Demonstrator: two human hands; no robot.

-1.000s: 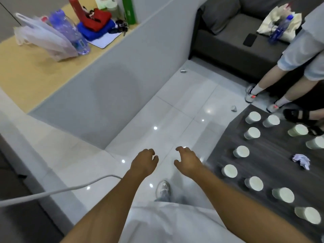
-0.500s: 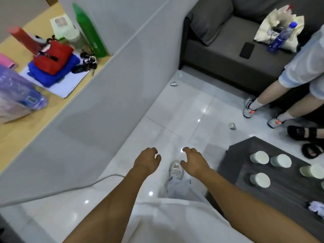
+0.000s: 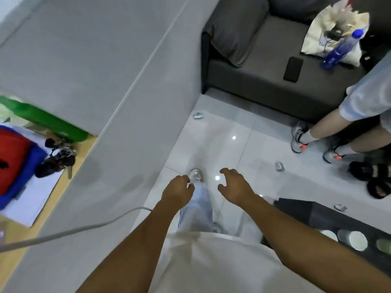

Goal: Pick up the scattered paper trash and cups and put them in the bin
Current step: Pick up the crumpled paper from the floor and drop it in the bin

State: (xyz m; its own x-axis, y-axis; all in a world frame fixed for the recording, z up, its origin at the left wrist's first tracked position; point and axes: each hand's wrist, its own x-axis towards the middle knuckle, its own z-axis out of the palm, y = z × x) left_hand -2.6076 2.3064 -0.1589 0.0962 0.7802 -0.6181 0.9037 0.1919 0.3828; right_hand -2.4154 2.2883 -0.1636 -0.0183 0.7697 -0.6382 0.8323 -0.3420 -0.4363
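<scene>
My left hand (image 3: pixel 177 190) and my right hand (image 3: pixel 234 188) are held out over the white tiled floor, fingers loosely curled and holding nothing. A crumpled scrap of paper (image 3: pixel 198 115) lies on the floor by the sofa corner, far ahead of both hands. A second scrap (image 3: pixel 279 166) lies to the right of my right hand. A third scrap (image 3: pixel 340 207) rests on the dark low table (image 3: pixel 300 210). White paper cups (image 3: pixel 357 240) stand on that table at the lower right edge. No bin is in view.
A grey partition wall (image 3: pixel 101 85) runs along the left, with a wooden desk (image 3: pixel 12 233) behind it. A dark grey sofa (image 3: pixel 264 66) with a phone, bag and bottle stands ahead. Another person's legs (image 3: pixel 317 134) and black sandals (image 3: pixel 374 178) are at the right. A white cable (image 3: pixel 84 229) crosses my left arm.
The view has swung forward and left: the table with cups has slid to the lower right edge, the sofa and floor scraps have come closer. Both hands stay out in front, empty.
</scene>
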